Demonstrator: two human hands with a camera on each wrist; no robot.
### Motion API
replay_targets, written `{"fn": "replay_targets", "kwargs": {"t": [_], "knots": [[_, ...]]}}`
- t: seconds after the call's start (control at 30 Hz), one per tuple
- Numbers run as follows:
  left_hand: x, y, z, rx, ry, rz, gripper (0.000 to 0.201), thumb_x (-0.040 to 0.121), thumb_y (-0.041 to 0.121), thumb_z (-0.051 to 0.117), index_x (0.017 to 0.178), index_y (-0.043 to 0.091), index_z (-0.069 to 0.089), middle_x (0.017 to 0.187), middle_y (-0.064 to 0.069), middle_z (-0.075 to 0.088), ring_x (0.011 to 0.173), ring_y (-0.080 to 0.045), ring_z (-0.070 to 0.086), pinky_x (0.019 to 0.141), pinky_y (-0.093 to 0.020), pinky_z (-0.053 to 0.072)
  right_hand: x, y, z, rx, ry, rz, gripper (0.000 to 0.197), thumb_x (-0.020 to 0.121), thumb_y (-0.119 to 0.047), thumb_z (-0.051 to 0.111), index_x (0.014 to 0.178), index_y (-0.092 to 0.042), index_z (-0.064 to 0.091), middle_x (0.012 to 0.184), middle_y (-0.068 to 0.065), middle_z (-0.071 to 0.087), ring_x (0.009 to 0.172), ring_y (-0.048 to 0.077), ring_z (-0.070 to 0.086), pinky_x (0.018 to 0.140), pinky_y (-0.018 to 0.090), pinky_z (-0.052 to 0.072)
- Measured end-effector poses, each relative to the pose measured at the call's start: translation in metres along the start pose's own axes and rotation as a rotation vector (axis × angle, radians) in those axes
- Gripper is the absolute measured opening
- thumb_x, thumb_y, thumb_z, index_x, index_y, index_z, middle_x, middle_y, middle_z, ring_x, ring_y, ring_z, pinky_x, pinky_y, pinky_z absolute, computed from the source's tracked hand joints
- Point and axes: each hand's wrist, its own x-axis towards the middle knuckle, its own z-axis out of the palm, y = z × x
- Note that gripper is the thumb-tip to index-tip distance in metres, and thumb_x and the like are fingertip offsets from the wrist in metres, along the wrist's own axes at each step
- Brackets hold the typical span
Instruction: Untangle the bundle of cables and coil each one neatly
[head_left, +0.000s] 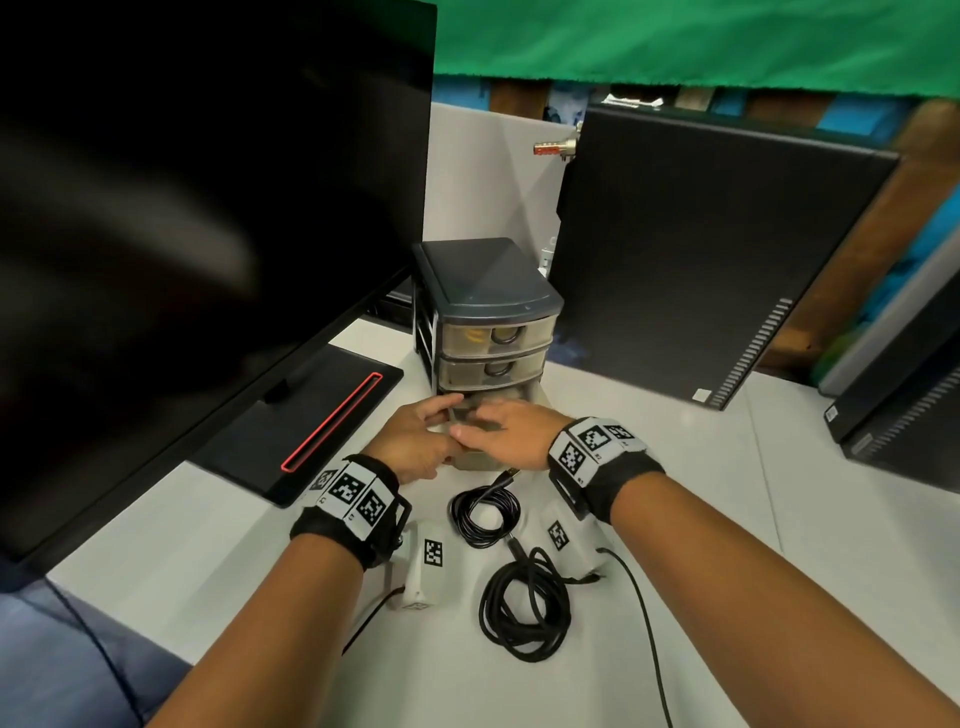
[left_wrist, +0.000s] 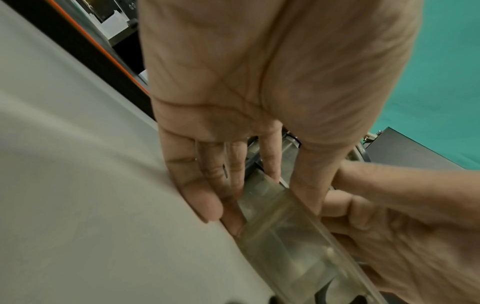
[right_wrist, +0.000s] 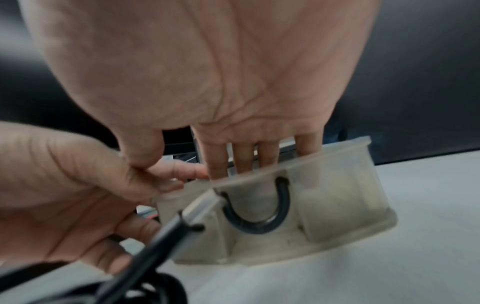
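A person's two bare hands meet at the bottom drawer of a small three-drawer organiser that stands on a white desk.

The bottom drawer, made of cloudy translucent plastic with a dark ring handle on its front, is pulled out toward the person.

The left hand is at the drawer's left end. Its thumb lies along the top rim and its fingers run down the outer side wall, so it grips that end of the drawer.

The right hand lies over the drawer from the right. Its straight fingers reach down behind the front panel into the drawer, not curled round anything, and its thumb touches the left hand.

The cables lie on the desk nearer the person, between the two forearms. A smaller black coil rests just near of the drawer, with a plug end pointing toward the right hand. A larger, looser black coil lies nearer still, touching the smaller one's trailing end. Neither hand holds a cable.

Both wrists wear black bands with black-and-white square markers, and small white marked boxes hang beneath them.

To the left stands a large dark monitor, its flat black base marked by a red-outlined slot. To the far right stands a black computer tower. A green cloth hangs across the far side.
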Motion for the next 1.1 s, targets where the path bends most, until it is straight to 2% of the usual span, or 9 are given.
{"fn": "replay_targets", "kwargs": {"t": [0.07,0.23,0.33,0.4,0.5,0.6,0.7,0.87,1.1], "knots": [[-0.002,0.001,0.0,0.006,0.001,0.002,0.068,0.086,0.006,0.073,0.144,0.033,0.049,0.14,0.007,0.054,0.084,-0.015,0.067,0.053,-0.019,0.047,-0.006,0.005,-0.004,0.076,0.026,-0.014,0.079,0.081,-0.08,0.037,0.139,-0.028,0.054,0.144,-0.002,0.053,0.13,0.02,0.05,0.11,0.044,0.041],[-0.004,0.002,-0.001,0.03,0.014,0.0,0.07,0.084,0.017,0.078,0.144,0.035,0.047,0.146,0.008,0.05,0.089,-0.015,0.069,0.063,-0.023,0.048,-0.032,0.019,-0.019,0.23,0.297,-0.068,0.038,0.085,-0.063,0.06,0.098,-0.029,0.07,0.096,-0.007,0.07,0.091,0.012,0.066,0.088,0.042,0.056],[-0.005,0.002,0.0,0.026,0.015,-0.001,0.073,0.083,0.018,0.08,0.145,0.035,0.047,0.152,0.004,0.045,0.09,-0.016,0.07,0.059,-0.024,0.047,-0.056,0.007,-0.021,0.206,0.248,-0.087,0.033,0.078,-0.059,0.071,0.082,-0.027,0.068,0.084,-0.007,0.069,0.081,0.011,0.066,0.08,0.041,0.059],[-0.006,0.001,0.001,0.011,0.017,0.006,0.07,0.084,0.015,0.079,0.144,0.034,0.048,0.152,0.002,0.046,0.09,-0.016,0.069,0.059,-0.025,0.045,-0.068,-0.008,-0.013,0.085,0.096,-0.134,0.031,0.079,-0.054,0.074,0.096,-0.028,0.071,0.098,-0.007,0.07,0.091,0.013,0.067,0.085,0.042,0.057],[-0.006,0.001,0.003,-0.003,0.027,0.024,0.064,0.088,0.013,0.074,0.143,0.033,0.049,0.151,0.001,0.046,0.073,-0.01,0.065,0.059,-0.026,0.045,-0.074,-0.03,0.0,-0.141,-0.144,-0.215,0.055,0.081,-0.048,0.074,0.131,-0.029,0.06,0.128,-0.004,0.063,0.113,0.02,0.059,0.097,0.04,0.051],[-0.008,-0.001,0.002,0.002,0.024,0.028,0.061,0.092,0.015,0.071,0.145,0.032,0.047,0.152,0.001,0.045,0.07,-0.009,0.064,0.059,-0.026,0.047,-0.066,-0.037,0.009,-0.231,-0.196,-0.201,0.072,0.078,-0.041,0.079,0.142,-0.028,0.049,0.131,-0.004,0.06,0.114,0.021,0.058,0.09,0.033,0.05],[-0.009,-0.001,0.001,0.002,0.014,0.031,0.06,0.092,0.016,0.07,0.145,0.034,0.047,0.153,0.001,0.044,0.073,-0.008,0.066,0.06,-0.025,0.048,-0.059,-0.034,0.017,-0.328,-0.139,-0.179,0.065,0.073,-0.033,0.081,0.132,-0.028,0.053,0.118,-0.003,0.063,0.105,0.023,0.06,0.081,0.035,0.053],[-0.009,-0.002,-0.003,-0.01,-0.015,0.03,0.06,0.092,0.017,0.071,0.144,0.035,0.047,0.154,0.001,0.043,0.077,-0.007,0.069,0.065,-0.026,0.048,-0.057,-0.026,0.016,-0.303,-0.068,-0.169,0.037,0.073,-0.032,0.076,0.103,-0.025,0.056,0.093,-0.003,0.062,0.085,0.021,0.058,0.06,0.029,0.041],[-0.004,-0.005,-0.007,-0.018,-0.045,0.019,0.064,0.091,0.017,0.071,0.145,0.039,0.046,0.147,0.011,0.049,0.091,-0.014,0.071,0.069,-0.025,0.05,-0.045,-0.015,-0.049,-0.053,0.116,-0.02,0.041,0.068,-0.038,0.077,0.099,-0.029,0.053,0.094,-0.004,0.065,0.083,0.019,0.063,0.072,0.038,0.059]]}}
